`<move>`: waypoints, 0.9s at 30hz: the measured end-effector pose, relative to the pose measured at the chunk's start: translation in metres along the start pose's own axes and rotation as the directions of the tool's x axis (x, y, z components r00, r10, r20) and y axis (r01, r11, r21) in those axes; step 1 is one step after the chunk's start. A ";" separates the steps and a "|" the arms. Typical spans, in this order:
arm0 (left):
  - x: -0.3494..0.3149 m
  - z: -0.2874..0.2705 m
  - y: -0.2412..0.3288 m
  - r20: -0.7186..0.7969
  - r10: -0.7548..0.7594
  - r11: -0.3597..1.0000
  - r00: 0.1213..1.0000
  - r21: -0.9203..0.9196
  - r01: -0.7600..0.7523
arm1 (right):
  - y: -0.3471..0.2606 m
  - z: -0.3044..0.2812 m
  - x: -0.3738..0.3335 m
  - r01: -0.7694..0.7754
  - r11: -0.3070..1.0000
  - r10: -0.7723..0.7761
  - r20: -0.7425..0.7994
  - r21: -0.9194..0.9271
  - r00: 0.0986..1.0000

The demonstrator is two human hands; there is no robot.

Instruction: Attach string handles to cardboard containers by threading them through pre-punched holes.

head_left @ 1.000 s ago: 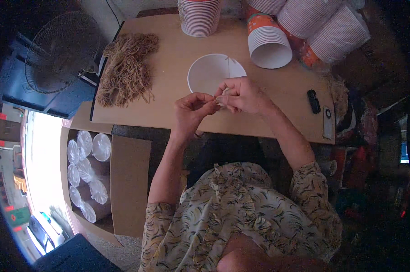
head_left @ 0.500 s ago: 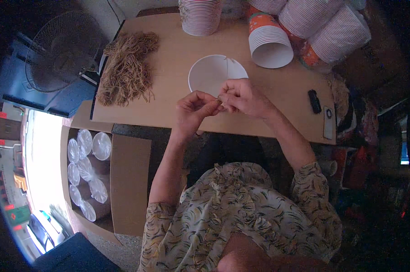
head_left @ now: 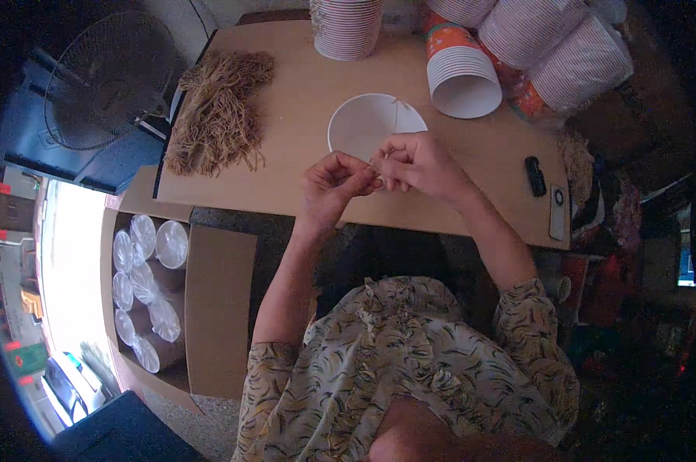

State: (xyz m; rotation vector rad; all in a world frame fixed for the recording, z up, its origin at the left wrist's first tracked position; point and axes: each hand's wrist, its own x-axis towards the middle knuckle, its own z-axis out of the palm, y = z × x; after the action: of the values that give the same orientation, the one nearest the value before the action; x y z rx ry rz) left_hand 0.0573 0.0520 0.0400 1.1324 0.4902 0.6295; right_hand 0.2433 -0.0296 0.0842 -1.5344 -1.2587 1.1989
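Spreads out as a broad, light brown table (head_left: 301, 88) with a dark left edge. Carries a tangled bundle of brown strings (head_left: 218, 115) at the left and a standing stack of white-rimmed tubs (head_left: 346, 31) by the far edge. Bears an open white tub (head_left: 355, 125) in the middle, closer to the near edge. Holds, farther right, a tipped stack of orange and white tubs (head_left: 465, 83) beside plastic-wrapped stacks (head_left: 575, 65). Has a small black object (head_left: 534, 176) and a pale flat strip (head_left: 556, 217) near the right edge.

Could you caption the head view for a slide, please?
Left hand and right hand pinch string beside a white tub.
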 end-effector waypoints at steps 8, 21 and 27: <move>-0.003 0.004 0.009 -0.007 -0.046 0.999 0.999 -0.025 0.046 | 0.000 0.003 -0.001 0.013 1.000 -0.012 -0.057 0.023 0.998; -0.003 0.007 0.012 0.022 -0.042 0.998 0.999 0.053 0.041 | -0.012 0.009 -0.007 0.098 0.995 -0.100 -0.121 -0.027 0.988; -0.003 0.007 0.012 0.072 -0.030 0.998 0.997 0.052 0.026 | -0.009 0.008 -0.005 0.169 0.985 -0.172 -0.126 -0.033 0.977</move>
State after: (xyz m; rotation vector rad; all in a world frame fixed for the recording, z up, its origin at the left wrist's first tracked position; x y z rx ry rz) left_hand 0.0569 0.0484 0.0533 1.1908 0.4608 0.5521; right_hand 0.2329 -0.0327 0.0922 -1.4631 -1.2935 0.9645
